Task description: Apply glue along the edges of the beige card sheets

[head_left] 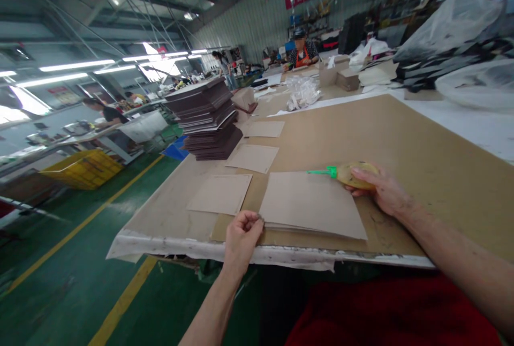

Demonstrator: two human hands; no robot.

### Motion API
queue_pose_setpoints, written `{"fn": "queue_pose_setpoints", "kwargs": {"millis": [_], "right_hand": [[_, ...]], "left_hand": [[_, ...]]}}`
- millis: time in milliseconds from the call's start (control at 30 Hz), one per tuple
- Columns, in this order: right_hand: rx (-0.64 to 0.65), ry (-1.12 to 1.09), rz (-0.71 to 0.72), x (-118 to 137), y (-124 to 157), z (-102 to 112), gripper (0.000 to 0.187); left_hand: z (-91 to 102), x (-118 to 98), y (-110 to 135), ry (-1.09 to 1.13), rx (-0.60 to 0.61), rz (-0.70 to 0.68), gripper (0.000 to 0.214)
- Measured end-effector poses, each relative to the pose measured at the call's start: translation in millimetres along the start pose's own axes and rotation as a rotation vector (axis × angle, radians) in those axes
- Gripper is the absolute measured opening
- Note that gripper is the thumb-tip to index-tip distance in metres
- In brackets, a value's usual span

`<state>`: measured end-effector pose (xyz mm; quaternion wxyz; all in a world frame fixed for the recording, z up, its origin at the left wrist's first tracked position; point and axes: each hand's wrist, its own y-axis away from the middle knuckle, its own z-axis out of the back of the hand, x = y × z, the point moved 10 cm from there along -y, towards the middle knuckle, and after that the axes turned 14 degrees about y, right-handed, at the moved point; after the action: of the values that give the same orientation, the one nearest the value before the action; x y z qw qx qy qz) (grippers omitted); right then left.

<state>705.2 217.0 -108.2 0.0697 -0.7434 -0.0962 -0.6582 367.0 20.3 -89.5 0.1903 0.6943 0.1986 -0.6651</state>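
My right hand [379, 188] is wrapped round a yellowish squeeze bottle [355, 173] with a long green nozzle. The bottle lies level, its tip pointing left over the far edge of a large beige cardboard sheet [309, 201]. Under that sheet's near edge another layer shows. At its near left corner, the fingers of my left hand [244, 236] are closed in a pinch on the sheet. Three smaller beige cards, a near one [220, 194], a middle one [254, 158] and a far one [264, 129], lie in a row to the left.
A tall stack of dark brown panels [211, 121] stands on the table's left side. Brown board [401, 148] covers much of the worktable. Crumpled clear plastic [302, 93] lies farther back. A co-worker [302, 54] sits beyond it. On the floor at left is a yellow bin [82, 169].
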Motion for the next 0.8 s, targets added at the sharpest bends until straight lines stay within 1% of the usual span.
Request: {"fn": "queue_pose_setpoints", "kwargs": {"millis": [100,167,200,233,300,333,367,400,433,467,500,567,667,733,800], "right_hand": [[-0.023,0.055,0.003,1.5,1.0,2.1,0.042],[-0.030,0.079,0.009,2.7,1.7,2.3,0.042],[-0.032,0.087,0.013,3.2,2.1,2.4,0.041],[-0.036,0.094,0.019,3.9,2.5,3.0,0.040],[-0.059,0.099,0.040,7.1,3.7,6.3,0.038],[-0.077,0.097,0.054,10.0,4.6,8.7,0.036],[-0.097,0.094,0.066,13.7,5.8,11.0,0.034],[-0.115,0.092,0.077,18.4,7.4,12.6,0.033],[-0.127,0.093,0.085,24.1,9.3,12.7,0.034],[-0.127,0.099,0.090,30.7,11.5,10.5,0.037],[-0.117,0.109,0.099,38.6,14.1,6.3,0.042],[-0.062,0.152,0.119,55.3,20.4,-8.7,0.053],[0.061,0.254,0.142,72.9,29.9,-40.0,0.061],[0.120,0.361,0.146,75.4,33.6,-60.0,0.065],[0.155,0.496,0.183,75.7,35.0,-79.6,0.067]], "left_hand": [[1.3,5.4,-2.8,0.099,-0.019,0.030,0.034],[4.1,5.8,-2.8,0.037,-0.032,-0.005,0.038],[6.1,2.0,-0.8,-0.047,-0.048,-0.059,0.040],[7.3,-5.1,3.5,-0.159,-0.072,-0.142,0.041],[2.0,-27.2,20.5,-0.397,-0.125,-0.366,0.038],[-7.6,-38.7,32.2,-0.498,-0.121,-0.487,0.036],[-22.1,-48.4,44.4,-0.574,-0.082,-0.601,0.034],[-40.9,-55.2,55.9,-0.629,0.000,-0.699,0.033],[-62.1,-57.7,65.3,-0.679,0.112,-0.767,0.035],[-82.0,-57.0,72.2,-0.725,0.221,-0.805,0.039],[-99.0,-53.2,75.4,-0.774,0.311,-0.811,0.045],[-123.0,-41.3,74.1,-0.868,0.416,-0.779,0.054],[-142.5,-21.6,70.9,-0.994,0.478,-0.774,0.056],[-147.4,-13.0,72.4,-1.051,0.472,-0.812,0.057],[-148.3,-9.1,75.1,-1.079,0.445,-0.853,0.062]]}}
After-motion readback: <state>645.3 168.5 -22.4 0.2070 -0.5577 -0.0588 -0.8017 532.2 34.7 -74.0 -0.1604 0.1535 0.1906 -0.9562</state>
